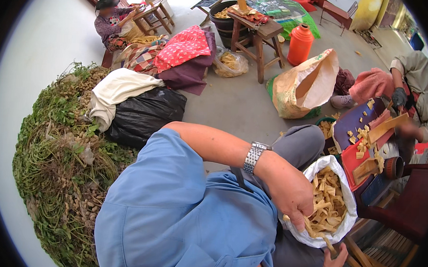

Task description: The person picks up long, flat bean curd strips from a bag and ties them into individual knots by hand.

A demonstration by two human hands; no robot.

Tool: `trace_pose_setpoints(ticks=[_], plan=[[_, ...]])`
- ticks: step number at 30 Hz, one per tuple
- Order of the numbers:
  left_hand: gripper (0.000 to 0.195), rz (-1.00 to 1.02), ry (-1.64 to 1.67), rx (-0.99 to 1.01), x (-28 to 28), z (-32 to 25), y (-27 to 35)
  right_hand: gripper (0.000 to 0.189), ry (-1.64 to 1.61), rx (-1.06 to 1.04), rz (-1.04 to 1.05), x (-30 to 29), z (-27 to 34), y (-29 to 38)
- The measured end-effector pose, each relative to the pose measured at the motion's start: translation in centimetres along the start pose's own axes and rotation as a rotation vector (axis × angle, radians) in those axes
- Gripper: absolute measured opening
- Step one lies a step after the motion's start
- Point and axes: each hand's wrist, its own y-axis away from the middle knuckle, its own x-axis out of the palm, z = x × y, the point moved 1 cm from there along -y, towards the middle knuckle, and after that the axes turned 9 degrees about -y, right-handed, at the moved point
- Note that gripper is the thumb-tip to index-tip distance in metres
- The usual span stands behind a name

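A white woven sack (pixel 304 238), its rim rolled down, sits between my legs and is filled with pale yellow dried strips (pixel 328 201). My left hand (pixel 292 194), with a metal watch (pixel 255 158) on its wrist, reaches over the sack's near rim. Its thumb and fingers pinch a strip at the edge of the pile. Low in the picture, beyond the rim, my right hand (pixel 332 264) has the end of a yellow strip (pixel 329 245) between its thumb and fingers. Part of that hand is cut off by the frame's bottom edge.
A co-worker's gloved hand (pixel 399 96) is beside a board (pixel 388 127) with cut pieces. Nearby are a paper-lined sack (pixel 288 97), an orange flask (pixel 300 43) and a wooden bench (pixel 266 29). Peanut plants (pixel 63 162) and a black bag (pixel 147 115) lie behind me. Another person (pixel 112 23) sits farther off.
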Motion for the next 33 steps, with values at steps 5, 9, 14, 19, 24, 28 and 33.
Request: trace_pose_setpoints(ticks=[5, 9, 14, 19, 24, 28, 33], plan=[[0.051, 0.044, -0.114, 0.169, 2.8, 0.4, -4.3, 0.081, -0.606, -0.244, 0.388, 2.4, 16.6, 2.3], [0.050, 0.143, -0.133, 0.238, 2.7, -0.1, -5.4, 0.057, -1.233, -0.133, 0.445, 4.7, 19.2, 4.5], [0.049, 0.312, -0.152, 0.211, 5.7, 1.9, -3.8, 0.022, -0.492, -0.395, 0.448, 5.3, 21.2, 5.1], [0.047, 0.357, -0.037, 0.130, 2.5, 0.9, -1.5, 0.028, -0.320, -0.626, 0.414, 3.4, 23.8, 4.1], [0.034, 0.379, 0.022, -0.038, 1.0, 1.5, -2.4, 0.033, -0.384, -0.644, 0.362, 2.7, 23.5, 2.0], [0.025, 0.158, 0.012, -0.073, 0.4, 4.1, -5.7, 0.025, -0.396, -0.539, 0.141, 2.3, 20.6, -1.0], [0.021, -0.154, -0.067, -0.175, -2.4, 8.9, -11.8, 0.018, -0.179, -0.477, -0.245, 0.9, 16.2, -6.8]])
